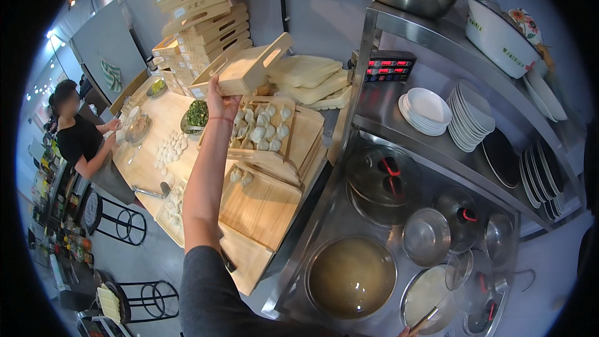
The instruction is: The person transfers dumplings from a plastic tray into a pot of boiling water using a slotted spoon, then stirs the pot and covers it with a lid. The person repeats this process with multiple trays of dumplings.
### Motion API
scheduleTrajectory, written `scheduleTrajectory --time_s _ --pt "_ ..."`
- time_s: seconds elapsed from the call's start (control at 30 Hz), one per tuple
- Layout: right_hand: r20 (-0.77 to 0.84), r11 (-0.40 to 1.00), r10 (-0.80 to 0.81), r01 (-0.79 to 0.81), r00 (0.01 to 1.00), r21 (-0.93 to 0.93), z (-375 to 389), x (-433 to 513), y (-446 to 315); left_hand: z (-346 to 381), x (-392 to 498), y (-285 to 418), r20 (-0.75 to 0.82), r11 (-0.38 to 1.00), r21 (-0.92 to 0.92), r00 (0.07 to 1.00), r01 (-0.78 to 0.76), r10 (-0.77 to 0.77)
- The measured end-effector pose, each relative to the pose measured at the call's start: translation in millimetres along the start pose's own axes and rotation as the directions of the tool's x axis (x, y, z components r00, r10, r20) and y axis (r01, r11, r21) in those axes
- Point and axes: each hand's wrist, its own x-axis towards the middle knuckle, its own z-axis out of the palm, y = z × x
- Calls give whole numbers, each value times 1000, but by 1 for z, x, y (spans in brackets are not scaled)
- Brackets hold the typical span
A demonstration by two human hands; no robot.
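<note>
My left hand (223, 102) grips the near side of an empty-looking wooden tray box (243, 71) with cut-out handles, tilted above the worktable. Below it, a wooden tray of dumplings (262, 124) rests on stacked trays, and a wooden tray (262, 201) with a few dumplings at its corner lies nearer. At the bottom edge, my right hand (404, 332), mostly cut off, holds the wooden handle of a wire strainer (459, 269) over a pot of cloudy liquid (428, 297). A wide pot of brownish liquid (352, 277) stands to its left.
Stacked wooden trays (201, 18) stand at the back. A person (79, 135) works at the table's far left, near dough pieces (171, 150) and a bowl of chopped greens (195, 114). A steel shelf (421, 23) with plates overhangs the lidded pots. Stools (140, 302) stand at the lower left.
</note>
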Motion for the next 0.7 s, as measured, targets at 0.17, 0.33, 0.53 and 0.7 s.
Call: scheduleTrajectory --time_s 0.17,0.33,0.53,0.7 --pt "-194 988 110 -129 975 -87 25 5 6 -21 94 -25 -59 994 57 994 92 -88" --pt "-251 1000 30 -28 968 15 52 23 40 -45 148 -53 -115 989 93 988 111 -100" --pt "-37 991 111 -108 993 75 43 35 39 -71 176 -76 -235 949 283 969 140 -73" --pt "-16 1000 7 -8 1000 -25 46 37 19 -24 117 -65 411 -458 873 760 -170 503"
